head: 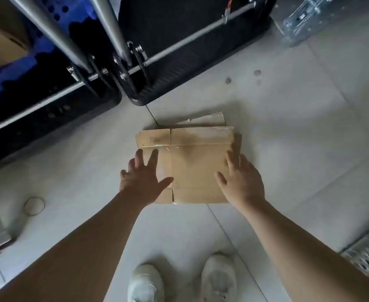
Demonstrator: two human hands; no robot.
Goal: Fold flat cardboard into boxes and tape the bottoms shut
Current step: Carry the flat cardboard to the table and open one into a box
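Flat cardboard [197,166] lying on the tiled floor [288,149], near its middle and across a tile joint, flaps level and nothing yet raised into a box; strip of clear tape glinting along the far crease; second sheet [209,118] peeking out beneath at the far edge, hence probably a small stack. Left hand [145,177] open, fingers spread flat over the left edge of the cardboard, thumb towards the centre; right hand [241,182] open likewise, fingers straight along the right edge; neither curled round anything; touch or slight hover not to be told apart from this angle. Placement on opposite edges judged a preparation for taking the top sheet by both sides, for lifting and squaring open. Shoes [146,284] planted just behind the near edge of the cardboard, for a stooped reach straight down. Thin ring [34,206] on the floor towards its left edge, well apart from the cardboard; tape roll or band, too small to tell. Two black carts [179,29] with metal handles along the far edge; clear plastic pack [305,20] at the far right corner; perforated crate [368,258] at the right edge.
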